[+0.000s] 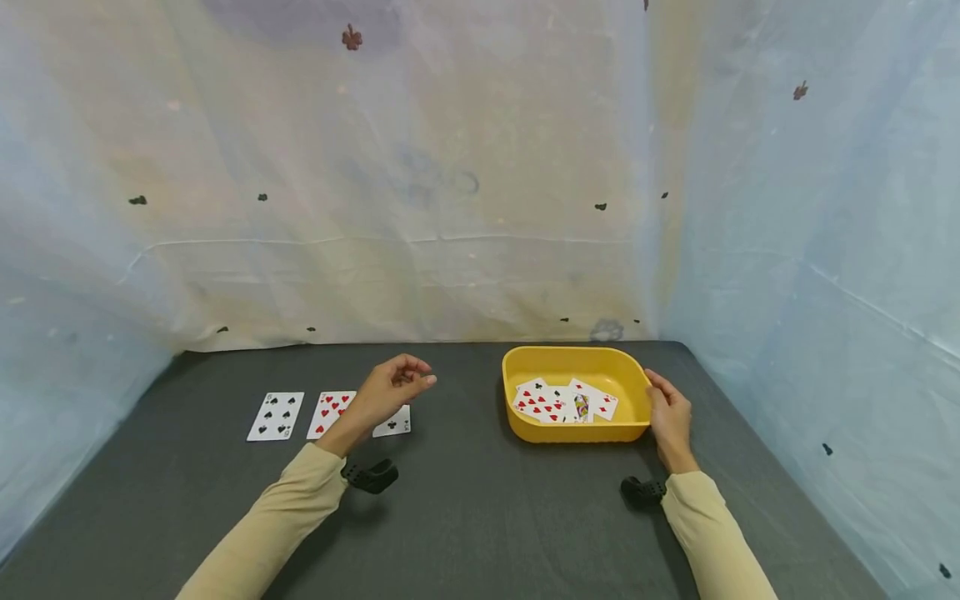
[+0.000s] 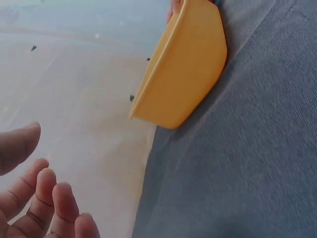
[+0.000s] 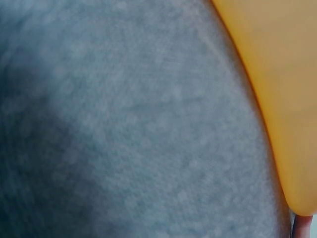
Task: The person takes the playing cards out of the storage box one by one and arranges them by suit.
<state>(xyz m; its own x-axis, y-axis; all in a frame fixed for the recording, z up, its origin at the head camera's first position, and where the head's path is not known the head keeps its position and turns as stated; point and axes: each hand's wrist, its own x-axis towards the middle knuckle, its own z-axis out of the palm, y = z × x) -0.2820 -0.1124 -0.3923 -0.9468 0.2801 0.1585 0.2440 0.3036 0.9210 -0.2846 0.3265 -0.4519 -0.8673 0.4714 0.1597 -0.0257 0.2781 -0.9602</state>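
My left hand (image 1: 387,390) hovers above the cards at the left, its fingers loosely bent and nothing between them. In the left wrist view its thumb and fingertips (image 2: 64,198) stand apart. Below and beside it lie a spades card (image 1: 275,416), a hearts card (image 1: 330,410) and a clubs card (image 1: 393,423), all face up in a row; the wrist and hand partly cover the last two. My right hand (image 1: 670,421) grips the right rim of a yellow plastic tub (image 1: 577,432). Inside the tub lie several face-up playing cards (image 1: 540,403), overlapping, one a picture card.
A dark grey cloth covers the table (image 1: 480,517). Pale patterned sheets (image 1: 465,167) hang behind it and at both sides. Each wrist wears a black strap-on device (image 1: 371,477). The tub stands near the table's back edge.
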